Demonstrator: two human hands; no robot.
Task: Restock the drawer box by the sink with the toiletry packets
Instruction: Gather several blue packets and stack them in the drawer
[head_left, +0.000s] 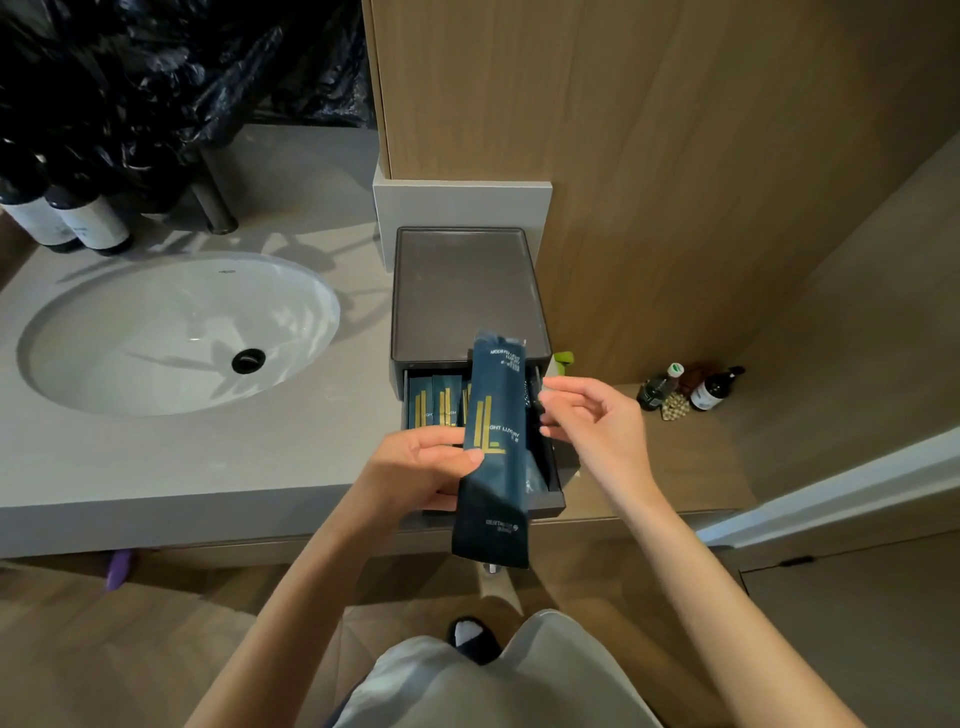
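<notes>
The left hand (421, 462) grips a long dark-blue foil packet with gold bars (493, 467), thumb across its face, holding it upright over the pulled-out drawer (548, 501). The right hand (597, 426) hovers at the drawer's right side, fingers loosely bent; whether they pinch anything cannot be told. The dark grey plastic drawer box (467, 291) stands near the white oval sink (182, 332); matching packets (436, 405) lie inside, on the left. Step in hand: insertion. The next move probably requires laying the packet flat, parallel with that row.

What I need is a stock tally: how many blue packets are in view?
4 packets. The left hand grips one; three stand in the open drawer, the third mostly behind the held one. Others may be hidden.
</notes>
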